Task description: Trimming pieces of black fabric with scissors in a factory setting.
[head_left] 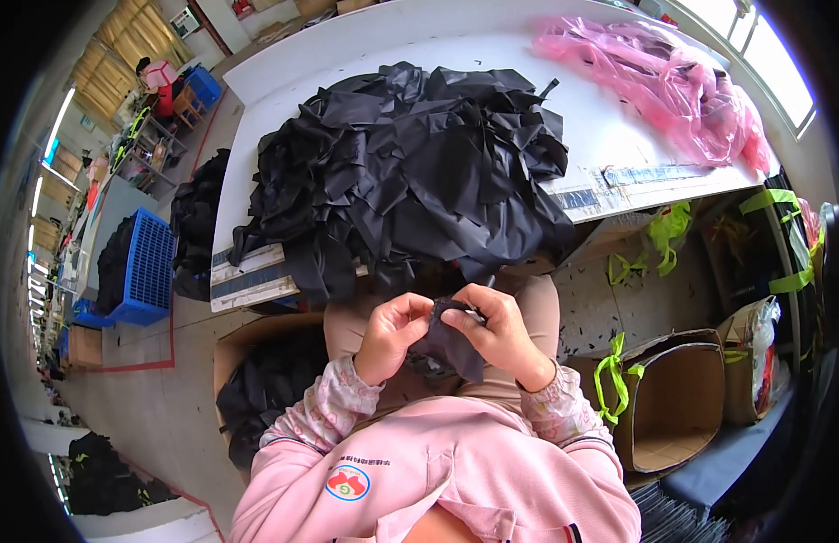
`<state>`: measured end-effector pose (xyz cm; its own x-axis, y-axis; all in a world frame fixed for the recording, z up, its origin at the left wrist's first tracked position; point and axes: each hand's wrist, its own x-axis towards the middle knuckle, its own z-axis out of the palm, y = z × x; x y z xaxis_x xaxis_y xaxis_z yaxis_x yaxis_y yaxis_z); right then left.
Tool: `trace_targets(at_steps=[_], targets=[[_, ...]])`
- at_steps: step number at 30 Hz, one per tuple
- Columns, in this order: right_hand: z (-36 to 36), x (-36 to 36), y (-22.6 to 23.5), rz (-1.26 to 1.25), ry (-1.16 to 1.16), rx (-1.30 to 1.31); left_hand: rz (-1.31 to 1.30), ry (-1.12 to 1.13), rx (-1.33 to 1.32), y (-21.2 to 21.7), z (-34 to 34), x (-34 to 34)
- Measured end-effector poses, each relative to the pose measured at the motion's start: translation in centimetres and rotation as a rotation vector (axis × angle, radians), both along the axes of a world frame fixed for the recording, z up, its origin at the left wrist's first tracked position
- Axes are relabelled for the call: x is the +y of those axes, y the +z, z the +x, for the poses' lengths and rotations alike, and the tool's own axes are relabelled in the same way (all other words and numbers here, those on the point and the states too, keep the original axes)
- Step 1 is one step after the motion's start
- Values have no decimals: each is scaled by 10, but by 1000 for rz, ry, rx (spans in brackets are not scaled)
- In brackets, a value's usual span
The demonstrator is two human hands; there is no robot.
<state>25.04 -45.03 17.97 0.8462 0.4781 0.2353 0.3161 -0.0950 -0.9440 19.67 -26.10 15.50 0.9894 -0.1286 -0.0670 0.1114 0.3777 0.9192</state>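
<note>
Over my lap, a small piece of black fabric (451,348) hangs between my two hands. My left hand (395,335) pinches its upper left edge between thumb and fingertips. With thumb pressed on top and fingers curled behind, my right hand (499,330) grips the same piece on its other side. Something thin and pale shows by the right fingers; I cannot make out what it is. Just beyond my hands, a large heap of black fabric pieces (410,181) covers the middle of the white table (609,145) and droops over its near edge.
Pink plastic sheeting (654,77) lies at the table's far right. An open cardboard box (677,407) stands at my right, and a box holding black fabric (274,380) at my left. Farther left are a blue crate (148,271) and a person in a red apron (164,95).
</note>
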Motion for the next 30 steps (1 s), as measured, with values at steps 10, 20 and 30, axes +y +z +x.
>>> trace_targets(at_steps=[10, 20, 30], targets=[[4, -3, -4, -52, 47, 118, 342, -114, -205, 7, 1, 7], [16, -3, -19, 413, 279, 742, -45, -56, -108, 23, -1, -9], [-2, -11, -29, 62, -103, 183, 321, 225, -328, 10, -3, -4]])
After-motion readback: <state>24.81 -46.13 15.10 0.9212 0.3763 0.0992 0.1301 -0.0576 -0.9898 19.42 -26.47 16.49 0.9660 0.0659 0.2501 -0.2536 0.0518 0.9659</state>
